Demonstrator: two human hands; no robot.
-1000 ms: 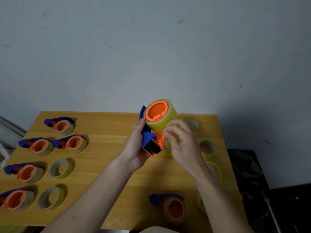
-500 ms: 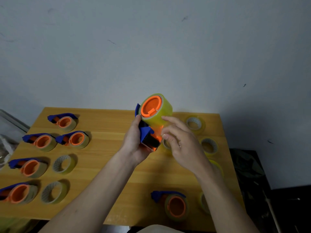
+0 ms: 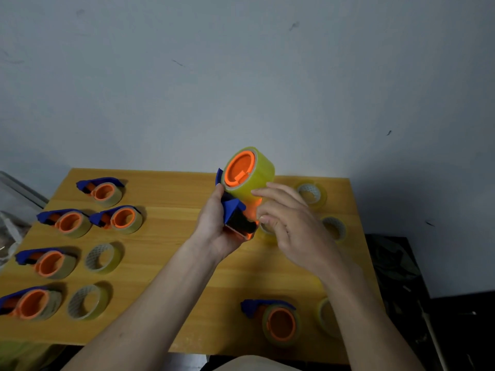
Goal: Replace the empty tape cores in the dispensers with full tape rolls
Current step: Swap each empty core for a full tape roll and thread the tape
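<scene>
I held the blue/orange dispenser up in the air above the wooden table, approx center of view, w/ a full yellow tape roll seated on its orange hub. My left hand gripped the dispenser body from the left, fingers curled round it, thumb up near the roll's edge. My right hand was just right of it, fingers loosely bent; top fingertip touched the roll's side, holding nothing as far as I could tell. One more dispenser w/ roll lay near me, right of center. Five loaded dispensers lay on the left side, w/ two loose cores beside them. Several loose rolls sat on the far right, partly hidden behind my right hand & arm. Grey wall was behind the table.
</scene>
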